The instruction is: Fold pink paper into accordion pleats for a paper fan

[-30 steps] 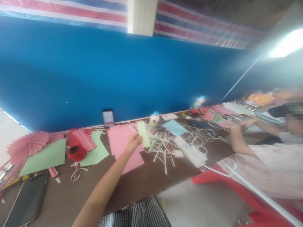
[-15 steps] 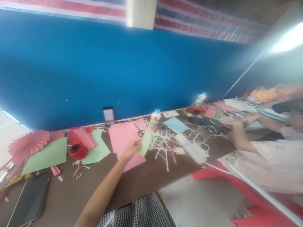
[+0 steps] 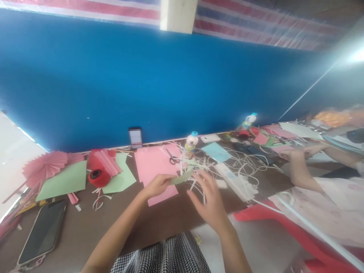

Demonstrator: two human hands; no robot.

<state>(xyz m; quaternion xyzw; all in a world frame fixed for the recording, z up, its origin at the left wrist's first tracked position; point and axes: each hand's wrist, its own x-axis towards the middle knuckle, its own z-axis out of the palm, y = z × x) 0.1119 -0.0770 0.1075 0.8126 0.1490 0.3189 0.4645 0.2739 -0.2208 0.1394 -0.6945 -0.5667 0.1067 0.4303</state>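
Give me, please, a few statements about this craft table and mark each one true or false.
1. The left hand holds a green paper strip. True.
2. The right hand grips the scissors. False: the scissors lie on the pink sheet, and the right hand is open beside the strip.
3. A dark phone lies flat near the left end of the table. True.
4. The red tape roll stands on the pink sheet. False: it sits to the left of that sheet, among the green sheets.
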